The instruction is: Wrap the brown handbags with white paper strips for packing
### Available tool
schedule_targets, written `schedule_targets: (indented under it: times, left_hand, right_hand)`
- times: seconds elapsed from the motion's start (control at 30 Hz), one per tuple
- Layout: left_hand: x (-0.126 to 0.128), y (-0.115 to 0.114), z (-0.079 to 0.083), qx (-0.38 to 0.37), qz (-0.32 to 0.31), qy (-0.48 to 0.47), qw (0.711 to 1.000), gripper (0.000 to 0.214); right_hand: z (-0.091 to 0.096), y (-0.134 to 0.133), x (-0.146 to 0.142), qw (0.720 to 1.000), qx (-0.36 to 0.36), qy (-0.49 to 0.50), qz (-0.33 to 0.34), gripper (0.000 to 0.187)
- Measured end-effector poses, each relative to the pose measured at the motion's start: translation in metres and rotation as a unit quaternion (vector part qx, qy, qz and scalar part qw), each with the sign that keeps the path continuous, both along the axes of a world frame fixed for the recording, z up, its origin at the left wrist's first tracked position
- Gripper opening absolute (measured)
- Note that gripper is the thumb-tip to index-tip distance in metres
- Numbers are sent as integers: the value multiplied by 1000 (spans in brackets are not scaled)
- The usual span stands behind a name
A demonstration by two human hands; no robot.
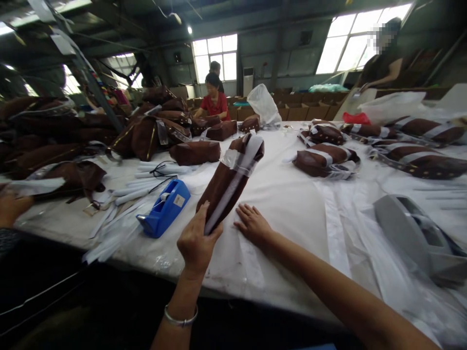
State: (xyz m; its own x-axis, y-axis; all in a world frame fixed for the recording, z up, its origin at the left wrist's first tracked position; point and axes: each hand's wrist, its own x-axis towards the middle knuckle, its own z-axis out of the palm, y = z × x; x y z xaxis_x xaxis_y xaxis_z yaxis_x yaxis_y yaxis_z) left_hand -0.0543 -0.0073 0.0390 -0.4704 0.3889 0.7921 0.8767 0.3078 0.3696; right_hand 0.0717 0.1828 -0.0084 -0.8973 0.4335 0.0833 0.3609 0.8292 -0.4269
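My left hand [196, 241] grips the lower end of a brown leather bag piece [230, 179] wrapped with white paper strips, holding it tilted up above the white table [292, 204]. My right hand [252, 224] lies flat on the table cloth just right of the bag, fingers spread, holding nothing. A blue tape dispenser [164, 208] sits on the table to the left of my left hand.
Brown bags pile up at the left [138, 136] and lie wrapped at the right [323, 160]. A grey tape dispenser [416, 233] stands near the right. White paper strips [134, 194] litter the left side. A co-worker's hand [10, 206] is at far left; other people work behind.
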Motion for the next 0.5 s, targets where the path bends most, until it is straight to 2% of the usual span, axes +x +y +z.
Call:
schedule_targets:
  times: [0.07, 0.13, 0.2, 0.23, 0.27, 0.3, 0.4, 0.43, 0.5]
  left_hand:
    - [3, 4, 9, -11, -17, 28, 999, 57]
    - [11, 6, 17, -20, -44, 62, 997, 55]
    - [24, 5, 18, -29, -85, 100, 991, 54]
    - [32, 3, 15, -37, -110, 115, 987, 52]
    - [41, 1, 10, -46, -133, 127, 982, 50]
    - [51, -1, 3, -55, -155, 136, 977, 48]
    - [78, -8, -24, -72, -209, 160, 962, 41]
    - [85, -10, -32, -76, -219, 164, 959, 41]
    - [94, -12, -46, -85, -225, 159, 958, 40]
  right_hand:
    - [6, 2, 2, 992, -76, 96, -28, 59]
    - [18, -2, 23, 962, -145, 217, -81, 55]
    - [32, -13, 61, 912, -186, 341, -132, 50]
    - [40, -20, 84, 887, -197, 393, -139, 45]
    - [49, -28, 109, 874, -188, 427, -138, 41]
    - [57, -36, 134, 878, -161, 433, -126, 39]
    - [78, -54, 187, 933, -43, 354, -44, 38]
    - [84, -56, 193, 946, -4, 324, -14, 39]
    - [94, -55, 186, 956, 56, 288, 22, 42]
